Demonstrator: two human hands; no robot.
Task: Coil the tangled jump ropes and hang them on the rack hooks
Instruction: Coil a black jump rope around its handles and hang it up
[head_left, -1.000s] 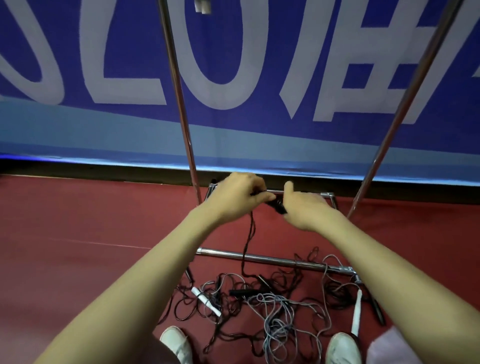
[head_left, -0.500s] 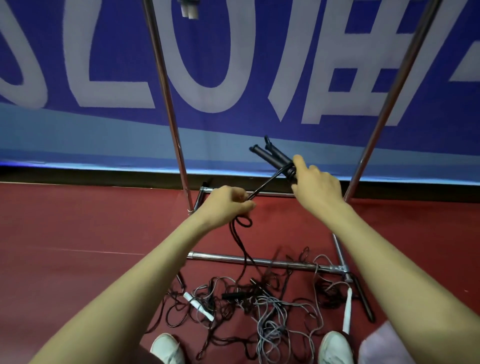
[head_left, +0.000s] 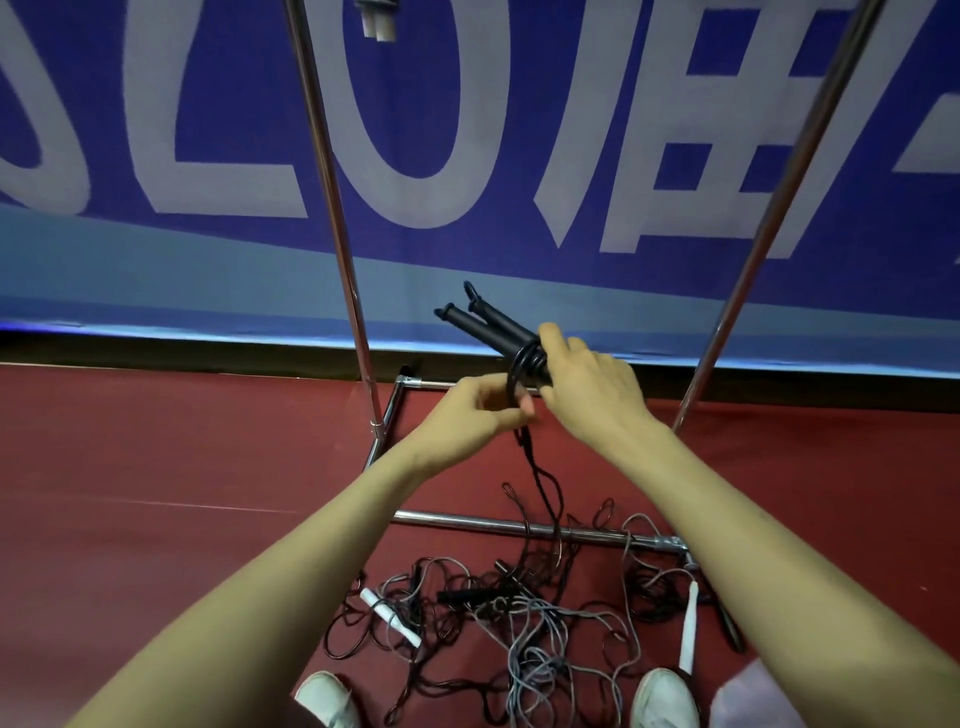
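Open gap between rack's two slanted poles (head_left: 332, 208), base bar (head_left: 519, 526) crossing low — tangled ropes (head_left: 519, 623) cluttering floor.

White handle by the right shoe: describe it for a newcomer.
From the rack's floor bar, drop to the rope tangle. At its right edge, above the right shoe, a white handle points at the bar; the other white handle lies left, slanted.

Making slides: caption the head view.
Right hand grips two black handles while left hand pinches the black rope looped around them.
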